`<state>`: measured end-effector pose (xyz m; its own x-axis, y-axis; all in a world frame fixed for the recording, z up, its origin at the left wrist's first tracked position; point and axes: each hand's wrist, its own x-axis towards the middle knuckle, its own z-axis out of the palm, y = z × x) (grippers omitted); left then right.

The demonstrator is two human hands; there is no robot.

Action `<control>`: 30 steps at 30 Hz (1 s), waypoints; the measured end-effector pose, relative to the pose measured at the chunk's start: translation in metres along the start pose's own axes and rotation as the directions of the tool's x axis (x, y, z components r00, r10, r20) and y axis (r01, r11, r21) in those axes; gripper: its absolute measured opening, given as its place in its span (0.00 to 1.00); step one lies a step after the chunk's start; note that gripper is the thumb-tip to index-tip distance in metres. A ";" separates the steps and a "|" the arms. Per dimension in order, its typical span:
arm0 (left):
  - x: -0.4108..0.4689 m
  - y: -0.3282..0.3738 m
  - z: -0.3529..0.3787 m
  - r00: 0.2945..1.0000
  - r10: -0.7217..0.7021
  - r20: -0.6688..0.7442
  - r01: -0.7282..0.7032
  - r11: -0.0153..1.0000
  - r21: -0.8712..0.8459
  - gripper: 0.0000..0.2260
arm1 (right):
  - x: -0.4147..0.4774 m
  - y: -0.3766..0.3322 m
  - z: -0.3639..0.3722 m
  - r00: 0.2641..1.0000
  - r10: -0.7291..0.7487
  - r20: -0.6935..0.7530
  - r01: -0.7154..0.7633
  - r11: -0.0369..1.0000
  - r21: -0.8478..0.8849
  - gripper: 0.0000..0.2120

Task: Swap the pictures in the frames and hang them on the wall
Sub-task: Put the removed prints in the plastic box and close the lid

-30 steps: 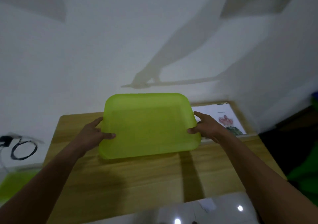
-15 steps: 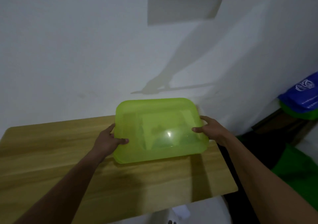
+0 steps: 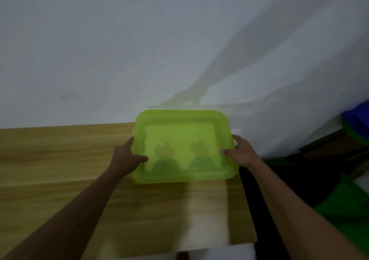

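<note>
Left hand (image 3: 126,158) grips green tray (image 3: 183,132) | right hand (image 3: 239,151) grips opposite edge | above table (image 3: 60,160)

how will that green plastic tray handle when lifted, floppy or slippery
Probably light: the green tray is translucent plastic. Likely fairly stiff: it shows no sag though held only at the ends by the left hand and right hand.

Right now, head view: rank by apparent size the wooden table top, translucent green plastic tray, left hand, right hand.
1. wooden table top, largest
2. translucent green plastic tray
3. left hand and right hand: they look alike, each gripping a tray side, so I won't rank them.
</note>
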<state>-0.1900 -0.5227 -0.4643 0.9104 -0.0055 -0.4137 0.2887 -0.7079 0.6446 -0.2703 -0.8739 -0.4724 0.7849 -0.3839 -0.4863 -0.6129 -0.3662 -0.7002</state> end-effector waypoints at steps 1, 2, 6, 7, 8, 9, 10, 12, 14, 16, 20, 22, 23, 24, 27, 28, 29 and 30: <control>0.003 0.000 0.003 1.000 0.001 -0.002 -0.001 1.000 0.026 0.44 | 0.002 0.002 0.000 1.000 -0.004 -0.001 0.004 1.000 0.000 0.33; 0.006 -0.001 0.005 1.000 0.001 -0.005 -0.001 0.999 0.042 0.45 | 0.005 0.004 0.000 1.000 -0.006 -0.006 0.006 1.000 -0.002 0.32; 0.019 -0.008 0.010 0.999 -0.029 -0.034 0.032 0.995 0.092 0.48 | 0.013 0.007 0.004 1.000 -0.018 -0.007 0.018 0.999 -0.032 0.34; 0.020 -0.009 0.010 0.999 -0.013 -0.050 0.019 0.992 0.121 0.48 | 0.015 0.010 0.006 1.000 -0.019 -0.011 0.019 0.998 -0.059 0.37; 0.018 -0.008 0.010 0.998 0.012 -0.060 -0.003 0.988 0.154 0.48 | 0.017 0.012 0.008 1.000 -0.016 -0.019 0.014 0.997 -0.082 0.42; 0.014 -0.007 0.010 0.997 0.035 -0.063 -0.023 0.983 0.180 0.47 | 0.018 0.013 0.010 1.000 -0.022 -0.022 0.020 0.995 -0.094 0.47; 0.008 -0.004 0.011 0.997 0.053 -0.062 -0.040 0.980 0.196 0.45 | 0.017 0.011 0.012 1.000 -0.026 -0.012 0.025 0.995 -0.094 0.49; -0.001 0.000 0.014 0.996 0.079 -0.050 -0.066 0.971 0.230 0.42 | 0.012 0.005 0.017 0.999 -0.037 0.011 0.038 0.993 -0.108 0.45; -0.003 0.000 0.016 0.994 0.095 -0.044 -0.080 0.959 0.273 0.39 | 0.012 0.001 0.022 0.999 -0.039 0.014 0.040 0.989 -0.141 0.41; -0.002 -0.002 0.016 0.995 0.101 -0.019 -0.091 0.951 0.295 0.39 | 0.015 0.001 0.024 0.999 -0.050 0.002 0.049 0.985 -0.168 0.40; 0.000 -0.006 0.017 0.994 0.111 0.013 -0.109 0.944 0.311 0.41 | 0.017 0.001 0.026 0.995 -0.099 -0.005 0.096 0.977 -0.192 0.39; 0.001 -0.006 0.018 0.989 0.148 0.030 -0.149 0.930 0.335 0.42 | 0.016 0.002 0.027 0.991 -0.136 0.001 0.131 0.959 -0.253 0.36; 0.000 -0.006 0.019 0.987 0.153 0.047 -0.160 0.922 0.354 0.42 | 0.016 0.004 0.028 0.989 -0.148 0.007 0.144 0.949 -0.281 0.35; 0.001 -0.006 0.019 0.986 0.155 0.063 -0.167 0.915 0.366 0.43 | 0.015 0.005 0.028 0.987 -0.159 0.013 0.155 0.940 -0.303 0.35; 0.003 -0.007 0.021 0.982 0.171 0.081 -0.189 0.907 0.376 0.45 | 0.014 0.006 0.026 0.983 -0.182 0.008 0.174 0.928 -0.328 0.36; 0.004 -0.008 0.021 0.981 0.178 0.080 -0.195 0.906 0.376 0.45 | 0.012 0.006 0.025 0.983 -0.184 0.000 0.174 0.929 -0.325 0.38; 0.004 -0.008 0.021 0.980 0.186 0.075 -0.201 0.906 0.374 0.45 | 0.011 0.006 0.024 0.982 -0.190 -0.010 0.177 0.932 -0.315 0.40; 0.004 -0.009 0.021 0.978 0.196 0.069 -0.207 0.905 0.372 0.44 | 0.010 0.006 0.024 0.980 -0.200 -0.019 0.185 0.935 -0.304 0.42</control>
<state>-0.1949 -0.5314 -0.4852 0.9267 -0.1925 -0.3227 -0.0376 -0.9019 0.4303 -0.2642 -0.8592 -0.4940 0.8896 -0.3192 -0.3266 -0.4555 -0.6706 -0.5855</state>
